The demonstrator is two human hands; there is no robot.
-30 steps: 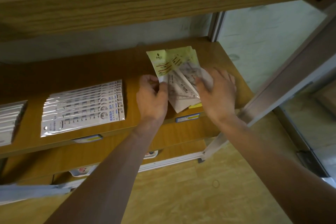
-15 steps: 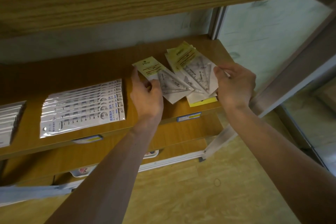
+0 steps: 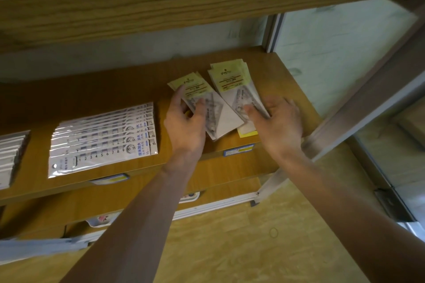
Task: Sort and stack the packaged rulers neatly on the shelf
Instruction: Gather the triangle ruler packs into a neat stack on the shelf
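Ruler packets [image 3: 220, 108] — 2 piles — left hand [image 3: 186, 122] grips one, right hand [image 3: 279, 122] presses flat.

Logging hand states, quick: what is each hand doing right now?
Left hand: fingers curled round the left packet stack, gripping it.
Right hand: fingers fairly straight, resting on the right packet stack; open.

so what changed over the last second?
The one bundle of yellow-topped packs was split: left hand now holds a small pile set down to the left, right hand presses the other pile flat beside it. The straight ruler stack stayed put.
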